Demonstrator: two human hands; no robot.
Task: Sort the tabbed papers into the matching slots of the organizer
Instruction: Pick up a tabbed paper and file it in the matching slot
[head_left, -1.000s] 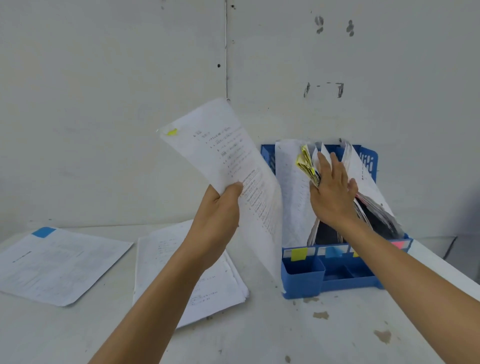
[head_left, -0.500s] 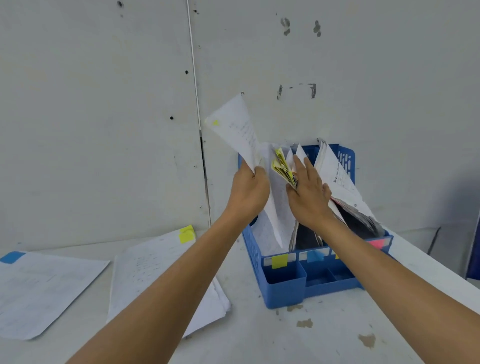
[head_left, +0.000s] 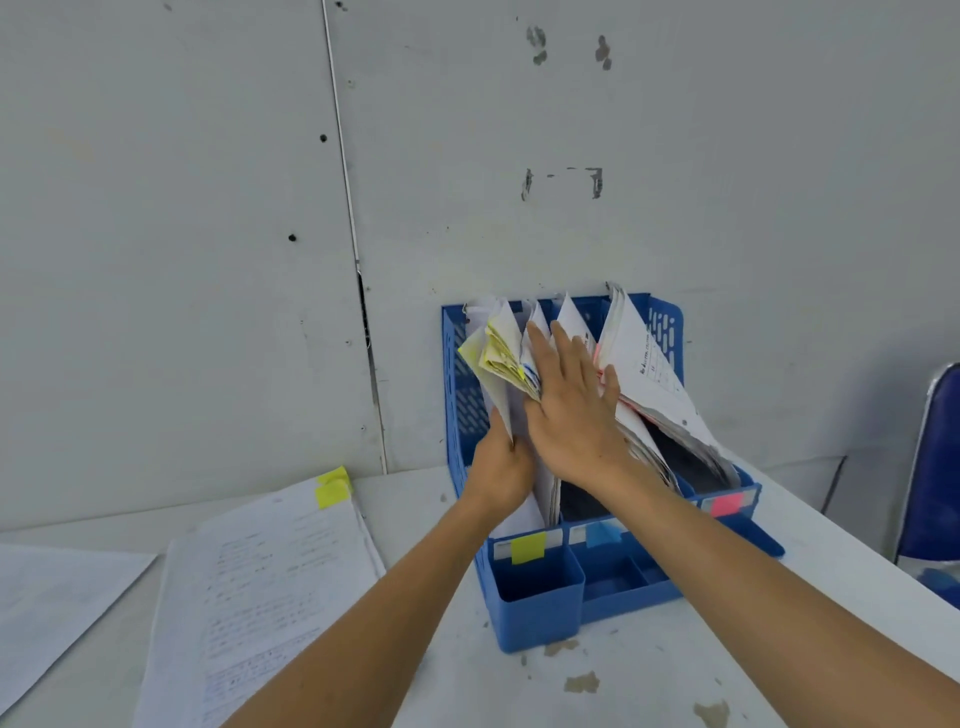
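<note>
We count one organizer; on its front one yellow tag, one blue tag, one pink tag; two paper piles.

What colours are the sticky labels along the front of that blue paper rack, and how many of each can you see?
yellow label: 1
blue label: 1
pink label: 1
Total: 3 in view. The right forearm covers part of the front of the organizer, so another may be hidden.

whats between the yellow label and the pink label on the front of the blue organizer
In the head view, the blue label sits between the yellow label and pink label on the organizer front; the right forearm also crosses that stretch.
</note>
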